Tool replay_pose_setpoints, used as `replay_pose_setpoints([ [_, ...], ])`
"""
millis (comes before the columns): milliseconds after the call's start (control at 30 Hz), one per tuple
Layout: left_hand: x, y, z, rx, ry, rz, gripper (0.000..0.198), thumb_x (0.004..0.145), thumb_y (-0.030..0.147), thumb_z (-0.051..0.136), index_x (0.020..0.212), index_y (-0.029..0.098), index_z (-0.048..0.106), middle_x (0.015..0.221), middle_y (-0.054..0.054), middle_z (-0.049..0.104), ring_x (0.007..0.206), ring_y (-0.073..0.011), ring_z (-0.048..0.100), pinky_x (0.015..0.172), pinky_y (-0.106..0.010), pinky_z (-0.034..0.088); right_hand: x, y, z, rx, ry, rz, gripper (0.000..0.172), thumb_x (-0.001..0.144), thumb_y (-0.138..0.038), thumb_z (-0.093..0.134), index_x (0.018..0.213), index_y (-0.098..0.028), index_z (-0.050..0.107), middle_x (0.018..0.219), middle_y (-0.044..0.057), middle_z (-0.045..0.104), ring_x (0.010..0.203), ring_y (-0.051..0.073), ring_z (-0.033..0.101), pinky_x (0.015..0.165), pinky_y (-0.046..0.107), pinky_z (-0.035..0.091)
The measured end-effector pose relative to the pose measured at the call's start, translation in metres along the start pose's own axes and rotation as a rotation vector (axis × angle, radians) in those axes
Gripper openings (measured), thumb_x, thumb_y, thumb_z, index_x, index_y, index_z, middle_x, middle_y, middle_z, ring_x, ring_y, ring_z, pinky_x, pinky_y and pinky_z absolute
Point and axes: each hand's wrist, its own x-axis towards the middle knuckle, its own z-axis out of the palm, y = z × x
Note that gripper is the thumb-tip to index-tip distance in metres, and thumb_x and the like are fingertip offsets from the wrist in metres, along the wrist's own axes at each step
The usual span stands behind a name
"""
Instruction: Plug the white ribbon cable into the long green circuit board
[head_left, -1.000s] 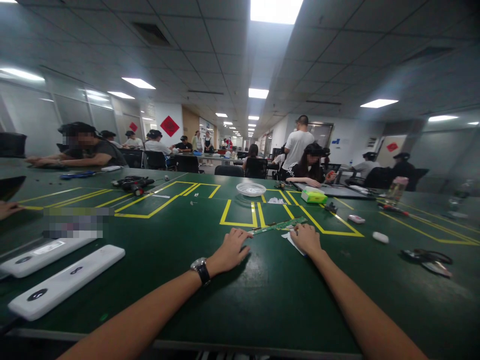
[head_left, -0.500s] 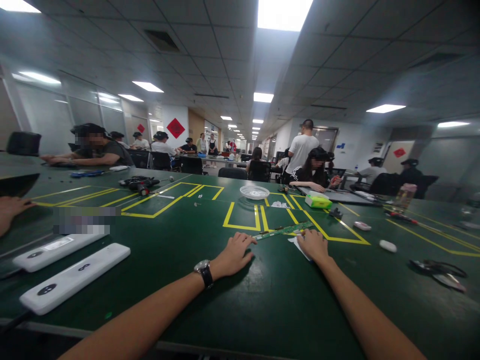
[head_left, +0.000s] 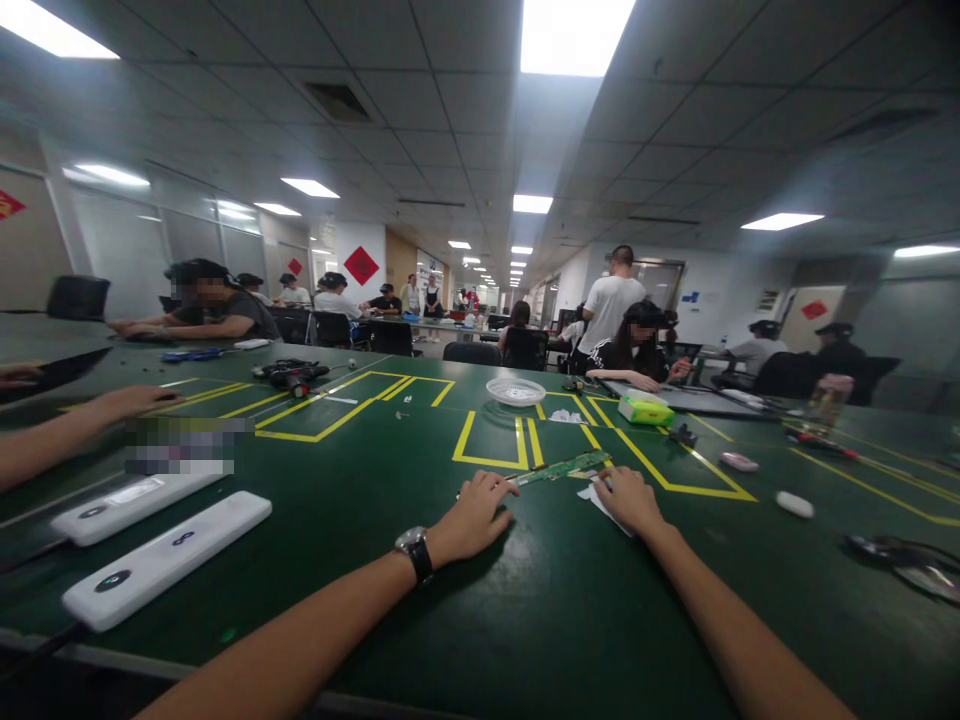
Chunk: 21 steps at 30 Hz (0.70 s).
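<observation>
A long green circuit board [head_left: 564, 468] lies slantwise on the green table [head_left: 517, 600], between my two hands. My left hand [head_left: 477, 512], with a watch on its wrist, is palm down at the board's left end, its fingers apart. On the right, my right hand [head_left: 628, 498] rests over a white piece of paper [head_left: 604, 506], with its fingertips near the board's right end. Its fingers are partly spread, and I see nothing gripped in it. Beyond the board stands a clear round dish [head_left: 515, 391].
Two white power strips [head_left: 169, 560] [head_left: 142, 505] lie at the left, near another person's arm [head_left: 90, 425]. A green packet [head_left: 645, 408], a white oval object [head_left: 794, 504] and a pink one [head_left: 739, 461] are at the right. Yellow tape [head_left: 491, 463] marks the table.
The view has shifted slightly left. The board's right end now lies clear of my right hand's fingertips. At the far left, another person's arm reaches further in over the table.
</observation>
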Motion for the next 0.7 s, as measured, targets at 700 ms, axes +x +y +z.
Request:
replay_pose_setpoints([
  [700, 0.002, 0.001, -0.009, 0.103, -0.077, -0.015, 0.034, 0.096, 0.039, 0.032, 0.105, 0.02, 0.059, 0.097, -0.008, 0.063, 0.09, -0.0218, 0.055, 0.08, -0.034, 0.039, -0.007, -0.02, 0.0, 0.069, -0.006, -0.158, 0.039, 0.084, -0.035, 0.045, 0.114, -0.013, 0.06, 0.117, 0.013, 0.06, 0.11, 0.025, 0.052, 0.093, 0.033, 0.037],
])
